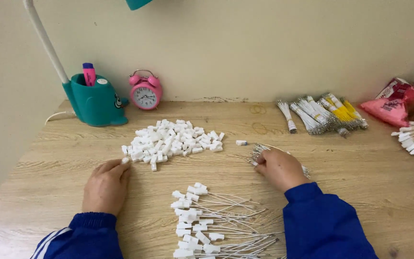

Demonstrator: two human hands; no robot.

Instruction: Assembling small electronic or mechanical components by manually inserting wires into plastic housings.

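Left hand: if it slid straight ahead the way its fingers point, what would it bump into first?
The left hand points up and slightly right at the pile of small white plastic pieces. Its fingertips seem already at the nearest piece, so that comes first.

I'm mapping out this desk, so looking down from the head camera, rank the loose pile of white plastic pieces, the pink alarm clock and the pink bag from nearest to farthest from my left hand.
From the left hand:
1. Pile of white plastic pieces: just ahead, its near edge at the fingertips.
2. Pink alarm clock: farther back, against the wall.
3. Pink bag: far right corner, across the desk.
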